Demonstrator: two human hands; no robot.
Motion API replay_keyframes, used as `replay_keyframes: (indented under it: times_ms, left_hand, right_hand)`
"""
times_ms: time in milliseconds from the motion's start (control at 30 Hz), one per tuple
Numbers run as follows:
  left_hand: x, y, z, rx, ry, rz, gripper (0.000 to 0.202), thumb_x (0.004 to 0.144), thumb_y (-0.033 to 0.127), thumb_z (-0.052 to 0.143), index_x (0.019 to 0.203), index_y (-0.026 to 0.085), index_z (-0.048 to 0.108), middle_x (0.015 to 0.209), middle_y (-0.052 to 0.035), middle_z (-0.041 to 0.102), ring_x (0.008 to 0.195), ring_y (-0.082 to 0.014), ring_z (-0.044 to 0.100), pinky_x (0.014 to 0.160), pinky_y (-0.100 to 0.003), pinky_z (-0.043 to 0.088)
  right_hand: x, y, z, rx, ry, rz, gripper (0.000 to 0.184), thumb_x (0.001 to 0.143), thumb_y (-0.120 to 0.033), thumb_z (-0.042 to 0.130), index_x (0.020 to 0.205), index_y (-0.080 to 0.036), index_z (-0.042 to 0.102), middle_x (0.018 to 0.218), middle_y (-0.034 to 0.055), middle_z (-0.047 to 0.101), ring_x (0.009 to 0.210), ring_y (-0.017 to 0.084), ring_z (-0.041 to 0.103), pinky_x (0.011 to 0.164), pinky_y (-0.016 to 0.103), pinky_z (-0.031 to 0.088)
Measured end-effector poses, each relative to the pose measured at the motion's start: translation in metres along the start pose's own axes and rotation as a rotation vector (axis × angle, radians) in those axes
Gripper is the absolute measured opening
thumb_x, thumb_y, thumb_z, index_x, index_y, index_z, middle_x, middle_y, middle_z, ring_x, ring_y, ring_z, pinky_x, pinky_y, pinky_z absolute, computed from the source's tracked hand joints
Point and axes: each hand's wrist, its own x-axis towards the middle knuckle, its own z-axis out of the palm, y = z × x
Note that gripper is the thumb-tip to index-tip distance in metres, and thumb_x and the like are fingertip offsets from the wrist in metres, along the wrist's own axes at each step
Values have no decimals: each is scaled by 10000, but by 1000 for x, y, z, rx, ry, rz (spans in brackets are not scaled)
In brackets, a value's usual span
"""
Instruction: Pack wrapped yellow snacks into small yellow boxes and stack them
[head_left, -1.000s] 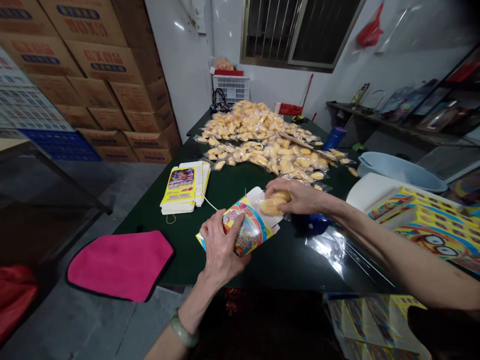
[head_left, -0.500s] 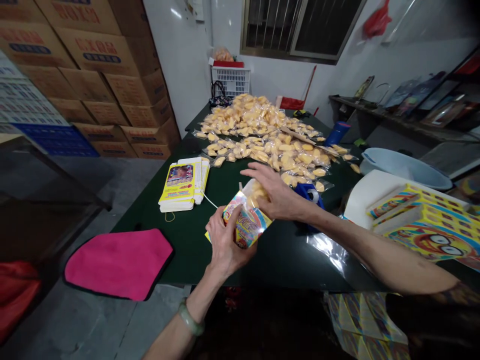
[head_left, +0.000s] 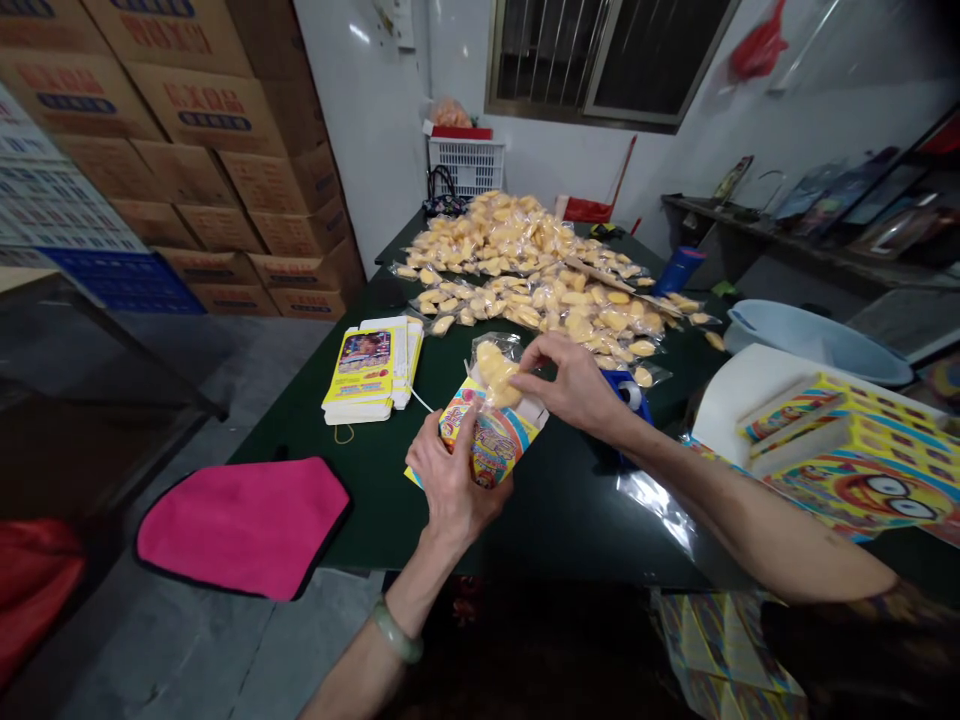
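Observation:
My left hand [head_left: 454,485] grips a colourful printed cardboard box [head_left: 495,440], which is tilted with its open end up and away from me. A clear packet of yellow food pieces [head_left: 495,372] sticks out of that open end. My right hand [head_left: 566,385] pinches the packet between thumb and fingers, just above the box's flap. Part of the box's face is hidden behind my left fingers. Beyond my hands, a large heap of similar sealed packets [head_left: 532,270] covers the far part of the dark green table [head_left: 555,530].
A stack of flat yellow printed boxes [head_left: 367,370] lies left of my hands. A blue tape roll [head_left: 626,395] sits by my right wrist. More printed boxes [head_left: 847,450] rest at right, near a blue basin [head_left: 817,340]. A pink cloth [head_left: 244,530] lies on the floor.
My right hand has moved left and closed on the packet, which now stands in the box's open end. The box has turned more upright in my left hand.

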Motion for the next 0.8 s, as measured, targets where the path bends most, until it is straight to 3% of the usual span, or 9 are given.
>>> replay_keyframes:
  times_ms: [133, 233, 333, 567, 667, 800]
  left_hand:
    - [0, -3, 1, 16, 7, -22, 806, 592, 331, 729, 1341, 225, 450, 1275, -173, 385, 1112, -364, 458, 863, -458, 367]
    - [0, -2, 1, 10, 8, -22, 802, 591, 326, 727, 1339, 233, 456, 1274, -173, 386, 1107, -366, 460, 858, -460, 367]
    - [0, -1, 1, 1, 5, -13, 787, 597, 324, 722, 1334, 234, 461, 1285, -175, 381, 1121, -369, 453, 865, -466, 363]
    - [2, -5, 1, 27, 49, -17, 747, 584, 323, 715, 1290, 200, 504, 1269, -184, 408, 1113, -361, 464, 867, -457, 357]
    - [1, -6, 3, 30, 82, 30, 757, 564, 322, 722, 1281, 202, 508, 1264, -183, 407, 1108, -364, 471, 851, -447, 361]
    - [-2, -7, 6, -8, 137, 70, 791, 553, 333, 730, 1295, 204, 488, 1259, -180, 413, 1079, -354, 488, 836, -434, 371]
  right_hand:
    - [1, 0, -4, 179, 33, 31, 149, 737, -234, 608, 630, -187, 516, 702, 6, 566, 675, 130, 513, 627, 281, 399]
    - [1, -1, -3, 272, 31, 101, 129, 706, -253, 634, 723, -188, 524, 668, -21, 541, 575, 97, 461, 534, 252, 372]
    - [3, -5, -5, 352, -17, 114, 238, 658, -258, 685, 819, -195, 522, 714, -25, 539, 604, 97, 478, 532, 244, 399]
    - [18, -5, -43, 326, 51, 47, 188, 645, -211, 700, 793, -197, 584, 723, 0, 569, 640, 132, 525, 588, 295, 457]
    - [17, -6, -44, 224, -99, 15, 111, 666, -155, 663, 744, -173, 585, 650, -11, 549, 582, 115, 505, 550, 264, 423]
    - [9, -11, -30, 82, -320, -6, 85, 691, -87, 608, 742, -151, 586, 599, -32, 526, 557, 91, 489, 542, 222, 374]
